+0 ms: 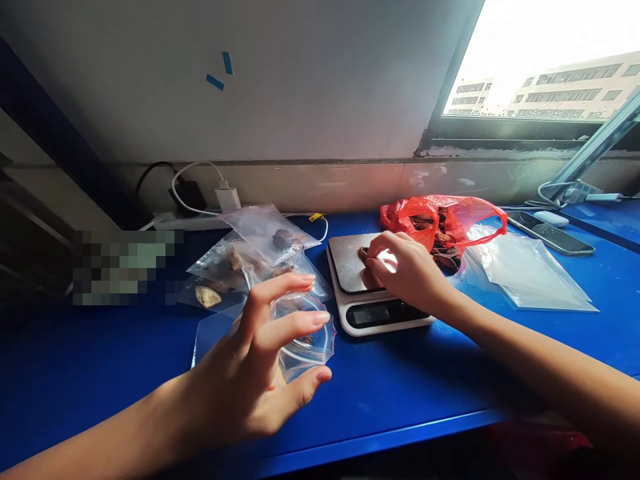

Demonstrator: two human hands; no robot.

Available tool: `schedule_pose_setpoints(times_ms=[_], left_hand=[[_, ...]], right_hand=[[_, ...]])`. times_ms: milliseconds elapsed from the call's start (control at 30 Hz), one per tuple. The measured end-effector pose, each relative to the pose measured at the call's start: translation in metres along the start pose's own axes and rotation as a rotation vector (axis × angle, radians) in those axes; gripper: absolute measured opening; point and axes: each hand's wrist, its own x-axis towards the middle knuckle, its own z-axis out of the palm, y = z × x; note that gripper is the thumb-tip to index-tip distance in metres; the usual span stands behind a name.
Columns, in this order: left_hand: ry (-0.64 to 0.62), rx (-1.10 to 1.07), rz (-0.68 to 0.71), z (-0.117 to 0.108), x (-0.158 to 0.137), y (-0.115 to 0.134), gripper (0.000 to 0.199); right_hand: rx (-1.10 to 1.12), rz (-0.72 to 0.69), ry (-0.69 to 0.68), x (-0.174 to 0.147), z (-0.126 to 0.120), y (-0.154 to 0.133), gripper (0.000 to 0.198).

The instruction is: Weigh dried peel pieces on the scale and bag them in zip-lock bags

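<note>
Head view: nearest, over the front of the blue table [390,387], the left hand [250,367] is open, its fingers curved and spread, the thumb well apart from them. Behind its fingertips lies a clear zip bag [324,340]; whether the hand touches it, I cannot tell. Just beyond, to the right, sits a white scale [345,267] with a steel plate and a dark display. Above that plate the right hand [413,270] curls, thumb and forefinger closed in a ring, pinching 1 dark brown piece [362,254] at their tips, near the plate's middle. Left of the scale, clear bags [253,230] with chunks inside overlap. Right of it lie flat clear bags [537,270]. Behind the right hand, a red plastic bag [393,217] gapes around more dark pieces [445,261]. Farther back, 2 blue strips [227,63] mark the wall [325,87].
</note>
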Motion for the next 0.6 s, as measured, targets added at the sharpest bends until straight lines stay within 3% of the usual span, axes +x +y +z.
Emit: schedule_pose_setpoints(times_ms=[133,367,600], left_hand=[[-0.013,-0.001,0.002,-0.001,0.000,0.000,0.068],[-0.004,0.010,0.018,-0.003,-0.001,0.000,0.064],[0.028,0.051,0.016,-0.002,0.001,0.000,0.062]], right_hand=[[0.003,0.033,-0.003,0.000,0.000,0.002,0.009],[0.046,-0.108,-0.074,-0.004,-0.005,-0.001,0.018],[0.188,-0.324,-0.057,-0.018,-0.016,-0.030,0.015]])
